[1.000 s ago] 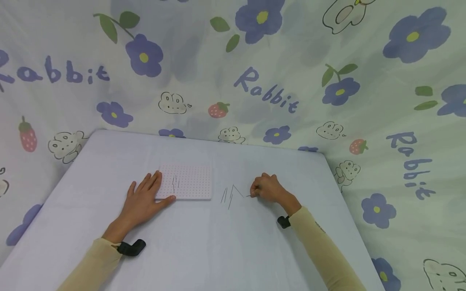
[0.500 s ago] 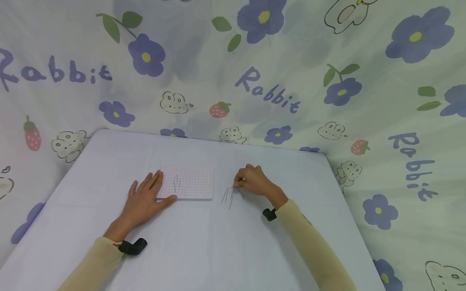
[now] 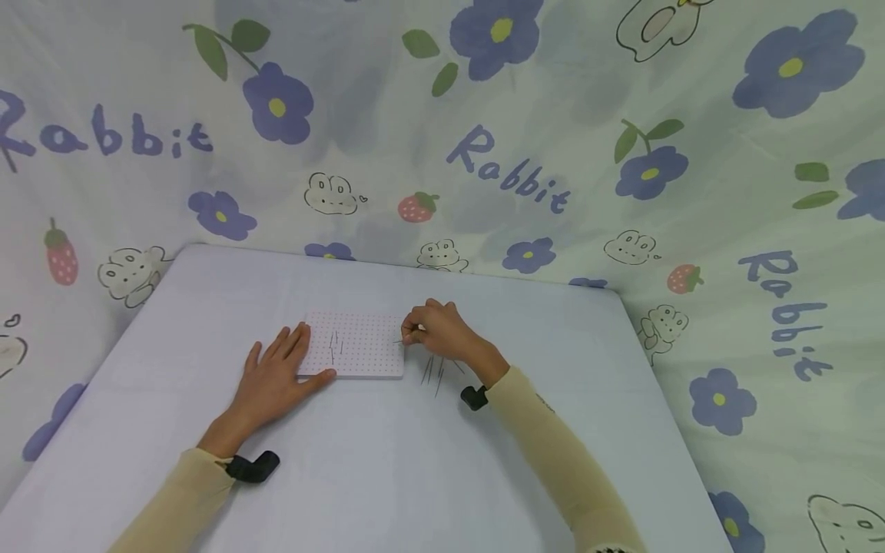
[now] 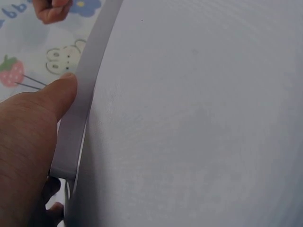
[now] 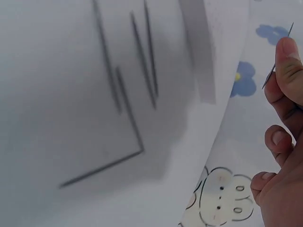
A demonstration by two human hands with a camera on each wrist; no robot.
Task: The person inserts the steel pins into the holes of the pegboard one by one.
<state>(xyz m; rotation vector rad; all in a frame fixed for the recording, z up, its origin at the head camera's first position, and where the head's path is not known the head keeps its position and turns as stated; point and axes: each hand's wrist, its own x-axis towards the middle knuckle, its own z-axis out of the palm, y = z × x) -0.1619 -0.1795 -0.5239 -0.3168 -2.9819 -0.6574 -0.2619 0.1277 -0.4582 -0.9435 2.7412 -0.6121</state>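
Observation:
A white board (image 3: 369, 349) with rows of small dots lies on the table. Toward its left side stand several thin dark needles (image 3: 333, 349); two of these needles (image 4: 29, 85) show past the thumb in the left wrist view. My left hand (image 3: 270, 384) rests with fingers spread at the board's left edge, the thumb against its near edge. Between thumb and index finger my right hand (image 3: 442, 334) pinches a needle (image 5: 290, 29), at the board's right edge. Several loose needles (image 3: 439, 380) lie on the table just below that hand.
The white table (image 3: 387, 476) extends on every side of the board. Behind it hangs a cloth (image 3: 373, 115) printed with flowers, rabbits and strawberries. A black wrist camera (image 3: 253, 467) sits on the left wrist, another black camera (image 3: 474, 397) on the right.
Holding the needle, my right hand has moved left from beyond the loose needles, over them, to the board's right edge. My left hand has stayed on the board.

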